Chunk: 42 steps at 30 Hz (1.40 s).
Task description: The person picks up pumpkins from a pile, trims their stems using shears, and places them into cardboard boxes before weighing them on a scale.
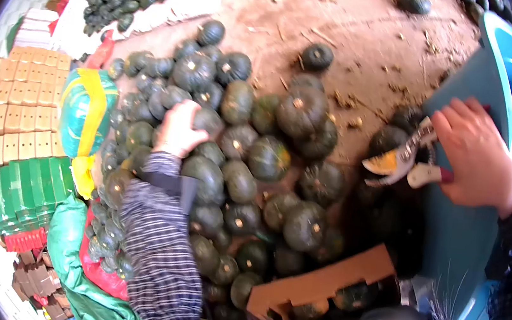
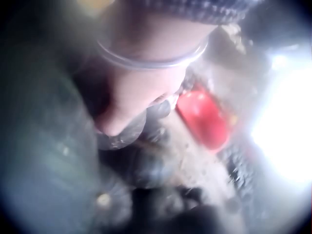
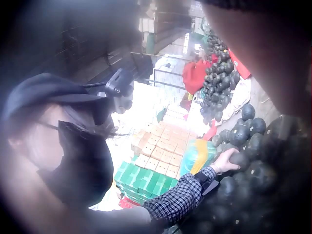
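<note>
My left hand (image 1: 180, 130) grips a small dark green pumpkin (image 1: 208, 122) within the big heap of pumpkins (image 1: 240, 180). In the left wrist view, the bent fingers of that hand (image 2: 134, 95) lie over the pumpkin's (image 2: 127, 136) side. The right wrist view shows the same hand (image 3: 225, 162) at the heap from farther off. At the right, my right hand (image 1: 475, 155) holds pruning shears (image 1: 411, 155) with white and red handles, their metal blades spread and pointing left over dark pumpkins (image 1: 388, 140). A yellow-orange patch shows between the blades.
A large blue tub (image 1: 464, 205) stands close by my right hand. An open cardboard box (image 1: 324, 277) with pumpkins inside sits at the front. Stacked brown cartons (image 1: 24, 93), green boxes (image 1: 25, 189) and a taped teal bundle (image 1: 76, 115) line the left. Stem scraps litter the floor (image 1: 358, 57).
</note>
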Tool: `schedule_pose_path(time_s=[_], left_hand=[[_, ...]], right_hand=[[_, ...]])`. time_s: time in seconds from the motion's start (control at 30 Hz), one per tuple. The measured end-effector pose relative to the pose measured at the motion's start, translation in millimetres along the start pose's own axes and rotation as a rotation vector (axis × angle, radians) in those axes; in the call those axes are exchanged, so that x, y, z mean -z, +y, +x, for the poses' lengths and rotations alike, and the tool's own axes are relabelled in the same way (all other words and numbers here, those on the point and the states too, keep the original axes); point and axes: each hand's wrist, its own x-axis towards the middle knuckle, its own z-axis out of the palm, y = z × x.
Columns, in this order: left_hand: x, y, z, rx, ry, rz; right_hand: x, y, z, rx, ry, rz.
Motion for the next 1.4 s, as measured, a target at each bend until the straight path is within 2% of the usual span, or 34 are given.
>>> schedule_pose_path(time_s=[0.03, 0.07, 0.1, 0.17, 0.2, 0.23, 0.27, 0.3, 0.37, 0.4, 0.43, 0.47, 0.5, 0.53, 0.57, 0.63, 0.67, 0.73, 0.77, 0.83, 0.9, 0.97, 1.03, 1.1, 1.17, 1.2, 1.23, 1.27, 1.3, 1.33, 1.37, 1.4], left_hand=[[18, 9, -13, 0.179, 0.099, -0.251], [36, 15, -30, 0.154, 0.205, -0.219], [47, 27, -55, 0.242, 0.310, -0.418], [77, 75, -117, 0.563, 0.462, -0.961], [85, 91, -155, 0.566, 0.524, -1.199], [87, 106, -195, 0.542, 0.522, -1.413], [81, 134, -237, 0.476, 0.541, -1.792], [81, 163, -271, 0.591, 0.588, -2.092], [67, 225, -313, 0.734, 0.434, -2.697], [64, 255, -325, 0.819, 0.324, -2.727], [56, 281, -344, 1.006, 0.253, -2.709], [47, 297, -352, 0.832, -0.010, -2.804], [36, 309, -363, 0.726, -0.224, -2.733], [32, 322, -372, 0.767, -0.304, -2.681], [31, 329, -374, 0.779, -0.308, -2.450], [34, 340, -364, 0.488, -0.275, -2.052], [32, 342, -365, 0.476, -0.255, -2.054], [30, 346, -369, 0.318, -0.115, -0.957], [28, 354, -369, 0.358, -0.062, -0.697], [1, 357, -370, 0.274, 0.093, -0.273], [-30, 355, -362, 0.303, 0.324, -0.175], [-44, 353, -355, 0.404, 0.246, -0.021], [-53, 359, -344, 0.418, 0.142, 0.132], [-44, 362, -340, 0.443, 0.159, 0.113], [-26, 372, -349, 0.454, 0.267, -0.118], [-18, 384, -361, 0.468, 0.402, -0.297], [-14, 399, -376, 0.441, 0.505, -0.630], [-7, 407, -396, 0.394, 0.344, -0.893], [-17, 429, -418, 0.643, 0.110, -1.588], [-19, 434, -427, 0.843, -0.361, -1.746], [-43, 452, -438, 1.133, -0.536, -2.127], [-57, 463, -442, 1.217, -0.514, -2.271]], right_hand=[[-2, 1, 0, 0.017, 0.024, -0.003], [-3, 2, 1, 0.014, 0.025, 0.014], [-6, 5, 0, 0.014, 0.022, 0.027], [-21, 14, -3, 0.081, 0.171, -0.021], [-11, 6, -4, 0.111, 0.147, -0.007], [-11, 11, -3, 0.168, 0.146, -0.006], [9, -7, -3, 0.032, -0.021, -0.076], [27, -27, -2, -0.105, -0.178, -0.149], [26, -28, -11, -0.025, -0.125, -0.162], [19, -25, -16, 0.054, -0.014, -0.160], [15, -18, -13, 0.064, -0.004, -0.162], [11, -9, -7, 0.050, -0.087, -0.147], [8, -2, -3, 0.036, -0.175, -0.133], [7, 5, -4, 0.129, -0.113, -0.154], [6, 6, -4, 0.137, -0.105, -0.165], [2, 4, -3, 0.129, -0.144, -0.110], [3, 2, -4, 0.135, -0.133, -0.125], [5, 0, -6, 0.091, -0.153, -0.034], [5, 0, -5, 0.099, -0.145, -0.045], [5, 0, -4, 0.092, -0.139, -0.038], [11, -9, -8, 0.081, -0.152, -0.008], [11, -12, -12, 0.067, -0.177, 0.017], [7, -8, -10, 0.031, -0.169, 0.038], [8, -9, -10, 0.051, -0.132, 0.012], [9, -13, -14, 0.027, -0.139, 0.135], [10, -12, -12, 0.035, -0.134, 0.125], [9, -8, -10, 0.035, -0.172, 0.069], [7, -5, -7, 0.040, -0.211, 0.013], [-1, 1, -5, 0.062, -0.208, 0.003], [-13, 11, -3, 0.081, -0.107, 0.082], [-20, 18, 2, 0.105, -0.007, 0.162], [-19, 15, 0, 0.167, 0.056, 0.158]])
